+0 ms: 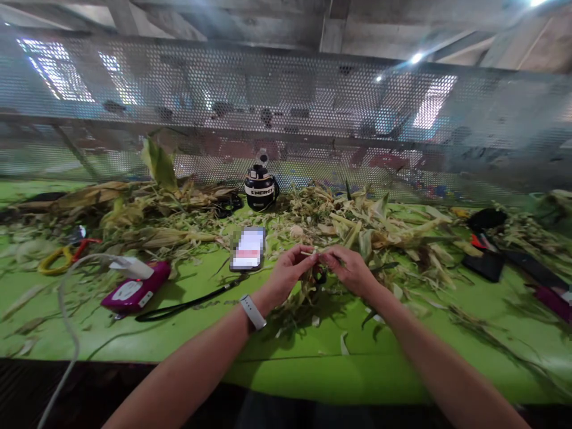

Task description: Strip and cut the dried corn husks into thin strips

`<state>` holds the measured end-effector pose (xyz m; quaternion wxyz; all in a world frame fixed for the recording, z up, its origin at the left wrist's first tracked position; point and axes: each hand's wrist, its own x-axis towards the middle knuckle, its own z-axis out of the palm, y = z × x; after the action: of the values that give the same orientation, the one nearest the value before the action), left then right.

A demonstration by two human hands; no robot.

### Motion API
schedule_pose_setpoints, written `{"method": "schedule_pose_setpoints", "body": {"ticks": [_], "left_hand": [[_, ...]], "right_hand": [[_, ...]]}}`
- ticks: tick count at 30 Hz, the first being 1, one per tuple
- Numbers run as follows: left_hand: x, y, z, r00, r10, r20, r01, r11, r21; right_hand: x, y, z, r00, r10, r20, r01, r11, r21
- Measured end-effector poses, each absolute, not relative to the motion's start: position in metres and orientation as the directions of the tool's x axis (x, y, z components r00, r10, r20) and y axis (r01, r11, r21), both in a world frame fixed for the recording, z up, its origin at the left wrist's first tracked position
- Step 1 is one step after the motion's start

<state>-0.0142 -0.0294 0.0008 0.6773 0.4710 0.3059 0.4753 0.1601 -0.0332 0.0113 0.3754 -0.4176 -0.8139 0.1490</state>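
Observation:
My left hand [286, 273], with a pale watch strap at the wrist, is closed in a pinch over the green table [308, 375]. Between its thumb and fingers is a small, pale, stalk-like plant piece [315, 249]. My right hand [349, 269] meets it fingertip to fingertip, pinching the other side of that piece; its exact grip is partly hidden. Beneath both hands lies a loose heap of plant scraps [308, 298], with a small dark object [320, 277] among them that I cannot make out. Dried corn husks [364, 229] are piled just beyond my right hand.
A phone [248, 247] with a lit screen lies left of my hands, by a black strap [187, 307]. Further left are a magenta power bank [138, 292] with a white cable and yellow-handled scissors [56, 260]. A black jug [261, 189] stands before a perforated metal screen [286, 89].

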Motion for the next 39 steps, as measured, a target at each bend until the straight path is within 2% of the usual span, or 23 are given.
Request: {"method": "schedule_pose_setpoints", "body": {"ticks": [3,7,16,22,24,27,30,33,35,39], "left_hand": [[-0.013,-0.028,0.002,0.311,0.949,0.049,-0.358,0.069,0.931],[-0.013,-0.027,0.004,0.297,0.954,0.047,-0.348,0.063,0.935],[-0.020,-0.021,0.001,0.407,0.911,0.071,-0.246,0.035,0.969],[-0.024,-0.019,-0.001,0.426,0.900,0.094,-0.216,0.000,0.976],[-0.024,-0.018,-0.001,0.420,0.903,0.093,-0.252,0.017,0.968],[-0.024,-0.017,-0.001,0.437,0.897,0.068,-0.330,0.089,0.940],[-0.024,-0.017,-0.002,0.455,0.886,0.092,-0.386,0.103,0.917],[-0.024,-0.017,-0.004,0.465,0.878,0.114,-0.373,0.077,0.925],[-0.023,-0.018,-0.004,0.472,0.875,0.107,-0.350,0.075,0.934],[-0.018,-0.018,-0.005,0.442,0.891,0.105,-0.328,0.052,0.943]], "right_hand": [[0.160,-0.034,0.011,-0.419,0.785,0.457,0.568,0.619,-0.543],[0.157,-0.036,0.011,-0.404,0.774,0.488,0.561,0.631,-0.536],[0.155,-0.042,0.021,-0.367,0.783,0.503,0.625,0.608,-0.490],[0.151,-0.045,0.025,-0.383,0.767,0.514,0.604,0.629,-0.489],[0.150,-0.047,0.026,-0.339,0.777,0.530,0.578,0.616,-0.534],[0.151,-0.047,0.027,-0.222,0.826,0.518,0.487,0.554,-0.675],[0.156,-0.041,0.024,-0.107,0.887,0.449,0.379,0.454,-0.806],[0.157,-0.034,0.019,-0.112,0.924,0.366,0.344,0.382,-0.858],[0.156,-0.031,0.016,-0.166,0.920,0.354,0.376,0.391,-0.840],[0.154,-0.029,0.011,-0.228,0.868,0.440,0.503,0.492,-0.710]]}}
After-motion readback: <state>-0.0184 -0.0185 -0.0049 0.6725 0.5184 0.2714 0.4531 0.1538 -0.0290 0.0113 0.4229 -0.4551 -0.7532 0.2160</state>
